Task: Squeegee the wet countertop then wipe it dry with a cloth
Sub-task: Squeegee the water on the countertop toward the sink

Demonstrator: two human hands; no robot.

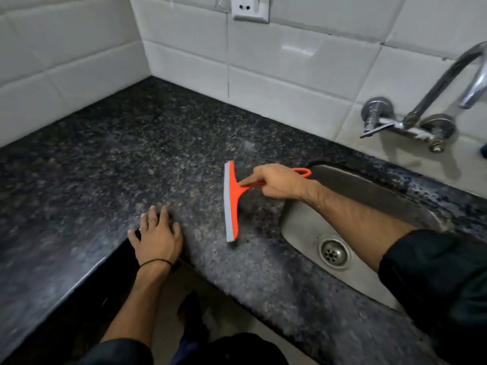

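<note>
An orange squeegee (232,201) with a grey rubber blade rests its blade on the dark speckled granite countertop (131,159), just left of the sink. My right hand (276,183) grips its orange handle, index finger stretched along it toward the blade. My left hand (155,235) lies flat, fingers spread, on the counter's inner front corner, holding nothing. Fine water droplets show on the counter around the blade and beside the sink. No cloth is in view.
A steel sink (303,227) with a round drain (334,252) is set into the counter at the right. A chrome wall tap (421,122) hangs above it. White tiled walls meet at the back corner, with a socket (250,7) up high.
</note>
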